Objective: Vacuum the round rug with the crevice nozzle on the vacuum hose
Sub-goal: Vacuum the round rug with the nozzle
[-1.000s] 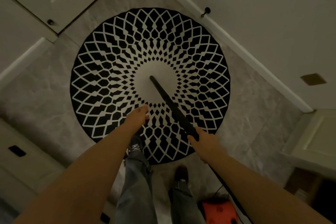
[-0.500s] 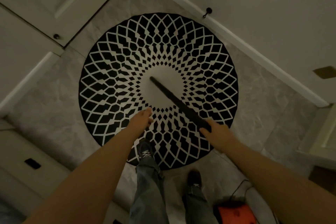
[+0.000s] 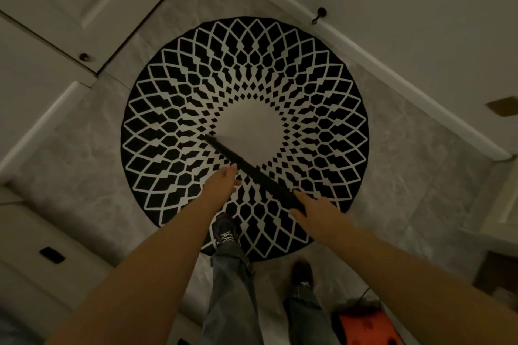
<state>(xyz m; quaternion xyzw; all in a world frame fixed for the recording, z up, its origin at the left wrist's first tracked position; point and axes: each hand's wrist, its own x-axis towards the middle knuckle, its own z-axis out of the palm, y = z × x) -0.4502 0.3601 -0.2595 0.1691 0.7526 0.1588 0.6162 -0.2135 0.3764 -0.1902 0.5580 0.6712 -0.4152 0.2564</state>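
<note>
The right hand (image 3: pixel 314 209) grips the near end of the black nozzle (image 3: pixel 246 165); the left hand (image 3: pixel 222 180) hangs empty beside it, fingers loosely extended. The nozzle's tip rests at the left edge of the pale centre of the round rug (image 3: pixel 244 134) (one shoe stands on its near rim). Vacuuming looks mid-sweep; next probably calls for working outward across the patterned rings.

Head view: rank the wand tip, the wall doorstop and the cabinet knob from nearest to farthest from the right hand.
From the right hand:
1. Wand tip, up-left on the rug's pale centre.
2. Doorstop, on the baseboard beyond the rug.
3. Cabinet knob, far upper left.
</note>
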